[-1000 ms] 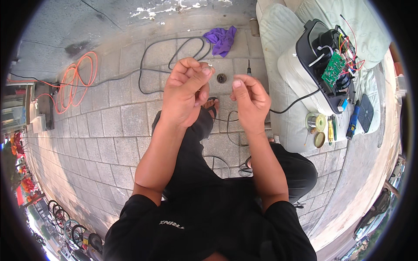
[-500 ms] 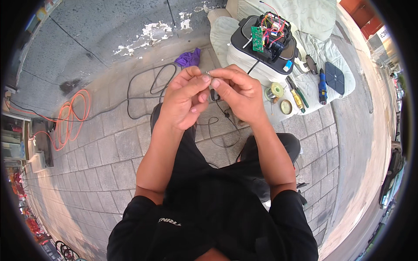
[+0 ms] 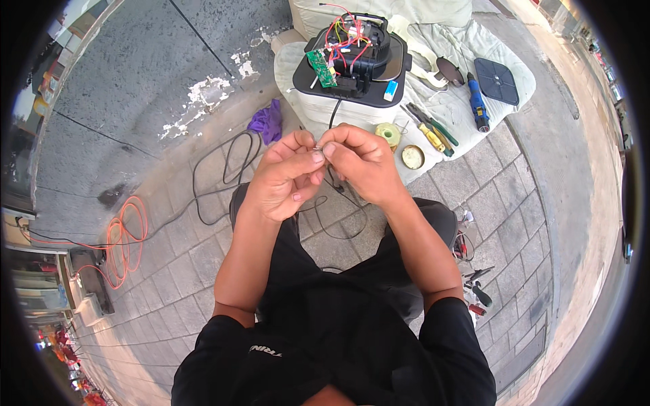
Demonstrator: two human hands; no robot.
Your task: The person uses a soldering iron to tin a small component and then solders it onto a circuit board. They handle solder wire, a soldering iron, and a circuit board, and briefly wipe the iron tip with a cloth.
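Note:
My left hand (image 3: 284,177) and my right hand (image 3: 360,164) meet fingertip to fingertip, pinching a tiny metal piece (image 3: 317,148) whose shape is too small to make out. Just beyond them, an opened black appliance (image 3: 371,71) with red and yellow wires and a green circuit board (image 3: 321,68) rests on a white padded surface, a black cable running from it down behind my hands. A spool (image 3: 386,132), an open round tin (image 3: 413,157), a yellow-handled screwdriver (image 3: 431,139) and green-handled pliers (image 3: 443,133) lie right of my fingers.
A blue cylindrical tool (image 3: 478,105) and a black square plate (image 3: 496,80) lie on the cushion (image 3: 514,108). A purple cloth (image 3: 266,122), black cables and an orange coiled cable (image 3: 125,237) are on the paving left. More tools (image 3: 481,294) are beside my right knee.
My right hand has come over to join my left at the small piece. The view has swung right, bringing the appliance and tools nearer the middle.

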